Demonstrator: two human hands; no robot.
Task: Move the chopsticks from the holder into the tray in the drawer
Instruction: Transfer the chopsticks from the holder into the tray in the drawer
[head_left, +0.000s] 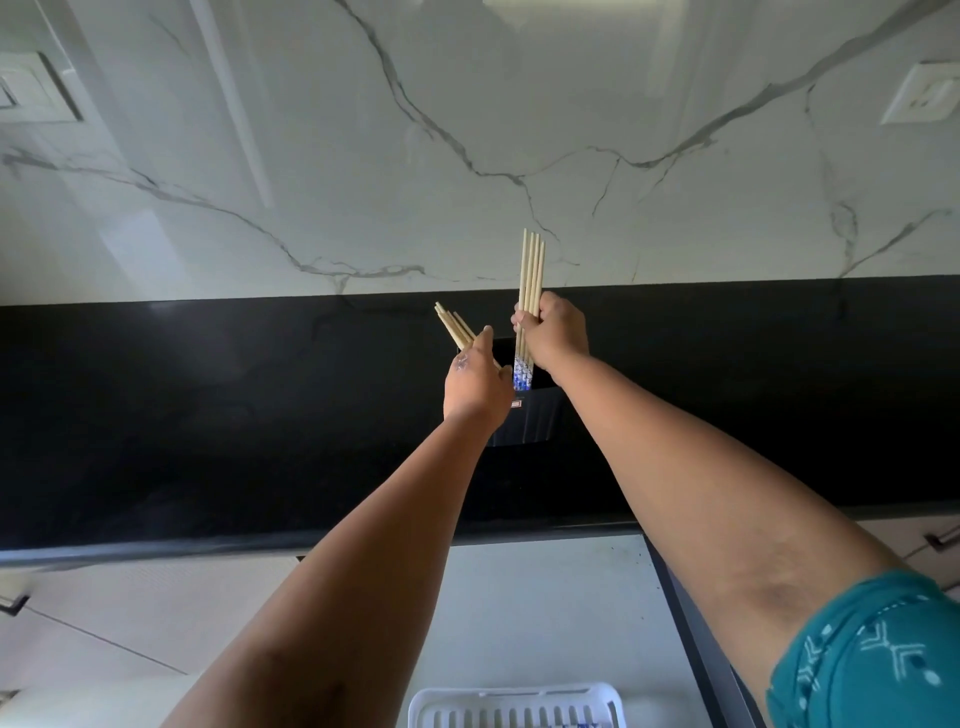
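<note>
Above the black counter (208, 415), both hands work at the dark holder (535, 415), which stands near the marble wall (467, 130). The right hand (558, 332) has its fingers curled around a bundle of chopsticks (531, 275); their thin ends point up, and their blue patterned ends are at the mouth of the holder, and I cannot tell if they are fully out. The left hand (475, 384) grips a second bundle of chopsticks (454, 327), tilted to the left, outside the holder. The white tray (514, 706) lies low in the open drawer (545, 597), well apart from both hands, so nothing from these bundles is inside it yet.

I think the main risk is a loose stick. Each hand holds several smooth sticks together, so one may slip out on the way down and fall on the counter or beside the tray. Also, if the right bundle catches the rim, the holder may tip over.
</note>
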